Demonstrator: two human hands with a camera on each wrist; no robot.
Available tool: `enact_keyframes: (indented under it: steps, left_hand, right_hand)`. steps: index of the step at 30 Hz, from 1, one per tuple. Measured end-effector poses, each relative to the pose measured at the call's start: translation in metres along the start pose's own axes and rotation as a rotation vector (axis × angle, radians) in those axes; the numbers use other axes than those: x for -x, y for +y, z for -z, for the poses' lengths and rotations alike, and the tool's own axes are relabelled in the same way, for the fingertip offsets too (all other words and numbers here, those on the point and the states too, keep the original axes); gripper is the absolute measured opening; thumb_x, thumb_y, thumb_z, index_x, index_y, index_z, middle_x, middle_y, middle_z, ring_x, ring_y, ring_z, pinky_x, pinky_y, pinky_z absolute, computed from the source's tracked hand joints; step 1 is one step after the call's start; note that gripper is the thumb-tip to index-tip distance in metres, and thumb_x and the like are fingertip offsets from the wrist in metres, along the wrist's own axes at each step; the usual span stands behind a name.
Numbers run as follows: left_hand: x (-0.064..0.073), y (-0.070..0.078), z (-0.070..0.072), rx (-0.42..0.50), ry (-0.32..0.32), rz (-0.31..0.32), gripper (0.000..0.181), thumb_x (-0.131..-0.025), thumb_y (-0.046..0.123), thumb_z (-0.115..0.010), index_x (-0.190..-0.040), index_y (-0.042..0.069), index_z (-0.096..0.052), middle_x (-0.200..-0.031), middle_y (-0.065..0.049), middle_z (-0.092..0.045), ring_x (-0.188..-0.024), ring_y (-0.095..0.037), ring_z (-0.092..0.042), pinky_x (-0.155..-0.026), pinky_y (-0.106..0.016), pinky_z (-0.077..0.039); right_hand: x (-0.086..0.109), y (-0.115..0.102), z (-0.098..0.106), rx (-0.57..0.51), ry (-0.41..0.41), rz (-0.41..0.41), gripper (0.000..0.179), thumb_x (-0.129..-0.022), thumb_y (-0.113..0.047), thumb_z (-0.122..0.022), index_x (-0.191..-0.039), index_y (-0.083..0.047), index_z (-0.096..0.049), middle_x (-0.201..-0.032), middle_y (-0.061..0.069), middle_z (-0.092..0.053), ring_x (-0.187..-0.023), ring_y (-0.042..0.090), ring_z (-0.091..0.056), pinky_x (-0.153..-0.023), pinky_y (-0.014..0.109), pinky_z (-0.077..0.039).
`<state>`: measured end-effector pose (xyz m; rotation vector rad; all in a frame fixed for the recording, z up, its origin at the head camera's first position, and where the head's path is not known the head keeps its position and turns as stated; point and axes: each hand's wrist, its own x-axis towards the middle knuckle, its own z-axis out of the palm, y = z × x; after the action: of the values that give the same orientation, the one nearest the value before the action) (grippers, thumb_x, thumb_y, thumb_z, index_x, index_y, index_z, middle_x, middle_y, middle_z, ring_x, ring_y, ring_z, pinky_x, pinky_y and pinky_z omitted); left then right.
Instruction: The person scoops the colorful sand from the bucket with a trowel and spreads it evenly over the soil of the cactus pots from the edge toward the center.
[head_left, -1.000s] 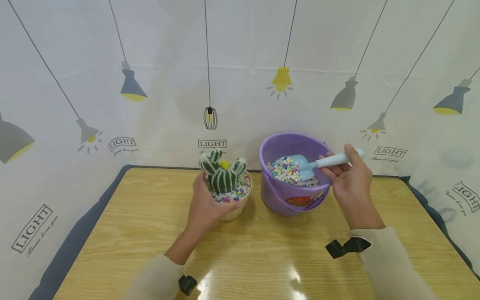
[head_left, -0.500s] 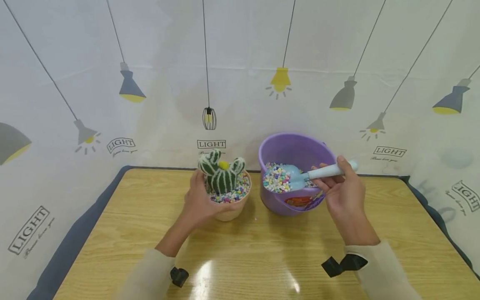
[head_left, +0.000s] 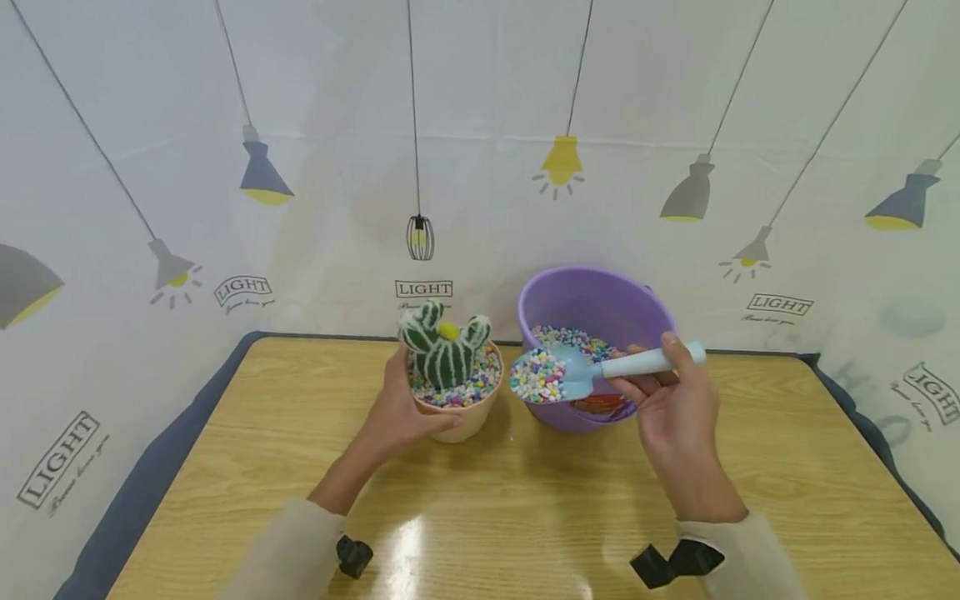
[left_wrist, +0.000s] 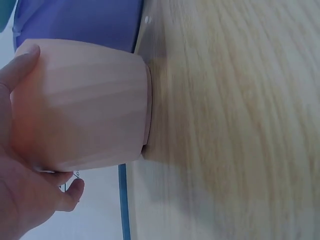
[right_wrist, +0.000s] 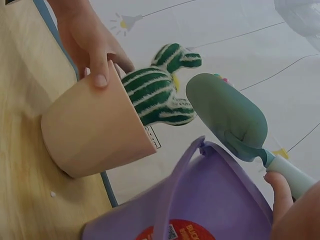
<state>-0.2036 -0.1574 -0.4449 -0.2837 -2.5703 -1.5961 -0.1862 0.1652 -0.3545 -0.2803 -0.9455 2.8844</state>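
Note:
My left hand [head_left: 392, 417] grips a peach flowerpot [head_left: 470, 419] at its left side, thumb along the front near the rim. In the pot stands a fuzzy green-and-white toy cactus [head_left: 444, 367] with a yellow tuft, amid multicoloured pebbles. My right hand [head_left: 681, 421] holds a light-blue trowel [head_left: 576, 377] by its pale handle, the blade heaped with small coloured pebbles [head_left: 538, 377]. That blade is over the left front rim of a purple bucket [head_left: 592, 292], its tip near the pot. In the right wrist view the trowel's underside [right_wrist: 227, 112] is close to the cactus.
More pebbles [head_left: 573, 337] lie inside the bucket, which stands right of the pot with its handle hanging in front. One stray white pebble [right_wrist: 53, 194] lies on the wooden table [head_left: 480, 517]. Behind stands a light cloth backdrop [head_left: 315, 167] printed with lamps.
My right hand has lifted the trowel from inside the bucket and moved it left and nearer me, over the rim, carrying pebbles. The left hand keeps its grip on the flowerpot, its thumb slightly lower.

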Motion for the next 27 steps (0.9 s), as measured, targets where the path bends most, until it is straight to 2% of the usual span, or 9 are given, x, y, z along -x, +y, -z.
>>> enact_keyframes:
  steps: [4,7,14,19,23,27]
  left_hand:
    - [0.005,0.003,-0.006,-0.038,0.061,0.044,0.131,-0.058,0.035,-0.094,-0.156,0.025,-0.007,-0.153,-0.012,-0.025,-0.136,-0.034,-0.037,-0.112,-0.05,-0.032]
    - [0.009,0.005,-0.011,-0.101,0.119,0.073,0.131,-0.058,0.04,-0.093,-0.156,0.025,-0.008,-0.154,-0.011,-0.025,-0.134,-0.036,-0.039,-0.111,-0.053,-0.033]
    - [0.017,0.011,-0.024,-0.194,0.254,0.095,0.126,-0.055,0.045,-0.093,-0.153,0.02,-0.017,-0.149,-0.007,-0.031,-0.123,-0.035,-0.048,-0.101,-0.057,-0.042]
    - [0.019,0.017,-0.032,-0.277,0.338,0.107,0.125,-0.052,0.051,-0.092,-0.149,0.013,-0.023,-0.145,-0.011,-0.034,-0.122,-0.033,-0.046,-0.095,-0.056,-0.042]
    - [0.02,0.021,-0.036,-0.33,0.36,0.124,0.129,-0.051,0.06,-0.089,-0.148,0.008,-0.023,-0.145,-0.015,-0.032,-0.126,-0.033,-0.041,-0.093,-0.057,-0.038]
    - [0.02,0.021,-0.031,-0.321,0.323,0.125,0.132,-0.051,0.061,-0.089,-0.151,0.012,-0.019,-0.148,-0.015,-0.028,-0.129,-0.032,-0.037,-0.095,-0.059,-0.037]
  right_hand:
    - [0.004,0.007,0.0,0.002,0.019,0.024,0.032,-0.093,-0.016,-0.066,-0.114,-0.005,-0.044,-0.074,0.018,-0.068,-0.076,0.037,-0.072,-0.07,0.053,-0.057]
    - [0.006,0.013,-0.001,0.019,0.037,0.043,0.025,-0.093,-0.016,-0.067,-0.103,-0.003,-0.049,-0.072,0.016,-0.069,-0.072,0.034,-0.072,-0.067,0.052,-0.058]
    - [0.008,0.027,-0.005,0.075,0.048,0.109,0.026,-0.093,-0.016,-0.067,-0.104,-0.001,-0.051,-0.074,0.017,-0.07,-0.067,0.03,-0.072,-0.064,0.049,-0.057]
    - [0.011,0.038,-0.009,0.116,0.05,0.175,0.024,-0.093,-0.015,-0.067,-0.103,0.002,-0.053,-0.073,0.016,-0.07,-0.062,0.029,-0.072,-0.058,0.047,-0.057]
    - [0.012,0.045,-0.014,0.132,0.034,0.188,0.025,-0.093,-0.015,-0.066,-0.104,0.003,-0.054,-0.074,0.017,-0.071,-0.062,0.028,-0.072,-0.058,0.046,-0.058]
    - [0.013,0.048,-0.019,0.158,0.021,0.201,0.025,-0.093,-0.016,-0.067,-0.104,0.004,-0.056,-0.076,0.019,-0.071,-0.065,0.028,-0.072,-0.06,0.046,-0.058]
